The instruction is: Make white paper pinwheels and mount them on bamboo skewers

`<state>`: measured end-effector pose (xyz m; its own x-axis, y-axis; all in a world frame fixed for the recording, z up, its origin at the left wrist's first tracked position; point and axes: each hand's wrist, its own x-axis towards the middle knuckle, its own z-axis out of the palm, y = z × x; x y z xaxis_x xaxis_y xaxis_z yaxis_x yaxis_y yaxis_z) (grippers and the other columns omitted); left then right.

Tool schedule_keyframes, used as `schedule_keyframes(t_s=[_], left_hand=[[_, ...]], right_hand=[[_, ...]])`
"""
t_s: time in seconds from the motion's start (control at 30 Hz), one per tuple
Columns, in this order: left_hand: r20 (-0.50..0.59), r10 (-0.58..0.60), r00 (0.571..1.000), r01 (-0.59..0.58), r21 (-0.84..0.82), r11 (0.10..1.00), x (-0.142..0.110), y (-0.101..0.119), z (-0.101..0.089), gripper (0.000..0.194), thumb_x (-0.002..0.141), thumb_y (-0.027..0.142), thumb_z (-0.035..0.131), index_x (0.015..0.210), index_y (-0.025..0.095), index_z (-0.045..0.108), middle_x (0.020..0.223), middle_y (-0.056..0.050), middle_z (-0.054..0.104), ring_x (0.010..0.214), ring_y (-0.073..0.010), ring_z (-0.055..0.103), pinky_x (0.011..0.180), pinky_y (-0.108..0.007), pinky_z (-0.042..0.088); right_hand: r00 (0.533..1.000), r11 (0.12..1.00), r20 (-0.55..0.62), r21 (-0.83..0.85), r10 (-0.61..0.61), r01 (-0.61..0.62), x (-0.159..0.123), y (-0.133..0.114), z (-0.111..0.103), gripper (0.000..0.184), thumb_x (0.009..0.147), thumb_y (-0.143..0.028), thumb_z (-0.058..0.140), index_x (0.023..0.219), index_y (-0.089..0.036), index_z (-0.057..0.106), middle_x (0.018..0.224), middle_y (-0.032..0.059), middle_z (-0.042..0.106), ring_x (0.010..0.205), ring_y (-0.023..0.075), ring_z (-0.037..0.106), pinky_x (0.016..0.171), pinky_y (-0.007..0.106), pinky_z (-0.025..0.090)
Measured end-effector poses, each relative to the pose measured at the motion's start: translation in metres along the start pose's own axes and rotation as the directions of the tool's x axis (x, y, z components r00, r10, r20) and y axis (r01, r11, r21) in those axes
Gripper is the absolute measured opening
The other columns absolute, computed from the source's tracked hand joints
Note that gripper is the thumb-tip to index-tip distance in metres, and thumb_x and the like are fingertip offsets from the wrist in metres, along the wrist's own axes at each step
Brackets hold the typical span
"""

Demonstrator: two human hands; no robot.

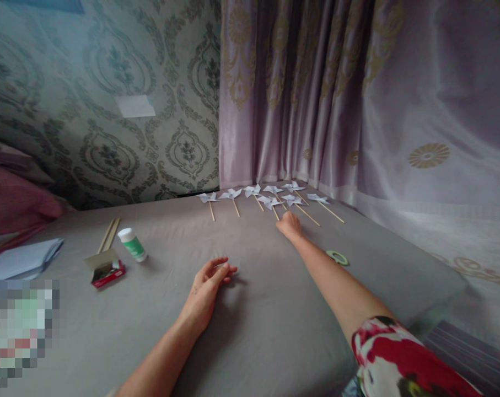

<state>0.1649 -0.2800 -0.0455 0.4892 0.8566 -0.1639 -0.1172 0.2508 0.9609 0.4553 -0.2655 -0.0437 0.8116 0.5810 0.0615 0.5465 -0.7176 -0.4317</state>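
A white paper pinwheel (pixel 270 203) lies towards the far edge of a grey cloth (pixel 274 331), among other pinwheels (pixel 231 194). I judge it featherlight, its blades easily creased; I'd hold it by the stiff, slim stick (pixel 276 213). My right hand (pixel 290 225) bunches at the stick's lower end; whether it grips, I cannot tell. Nearer me, my left hand (pixel 210 278) is half curled, its contents unclear.

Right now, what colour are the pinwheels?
The pinwheels are white, showing best in the head view.

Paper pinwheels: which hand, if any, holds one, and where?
The right hand is at the lower end of one pinwheel stick; its grip cannot be confirmed. The left hand shows none.
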Motion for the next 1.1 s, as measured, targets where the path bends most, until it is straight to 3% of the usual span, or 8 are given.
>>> schedule_keyframes(t_s=[1.1], left_hand=[[0.005,0.017,1.000,-0.017,0.016,1.000,0.002,-0.002,0.000,0.057,0.060,0.045,0.075,0.103,0.010,0.060,0.085,-0.012,0.071,0.083,-0.0175,0.062,0.074,-0.027,0.043]], right_hand=[[1.000,1.000,-0.018,-0.015,0.013,-0.013,-0.014,0.002,-0.001,0.027,0.080,-0.018,0.051,0.101,-0.012,0.068,0.105,0.0194,0.067,0.099,0.0284,0.064,0.077,0.033,0.049]])
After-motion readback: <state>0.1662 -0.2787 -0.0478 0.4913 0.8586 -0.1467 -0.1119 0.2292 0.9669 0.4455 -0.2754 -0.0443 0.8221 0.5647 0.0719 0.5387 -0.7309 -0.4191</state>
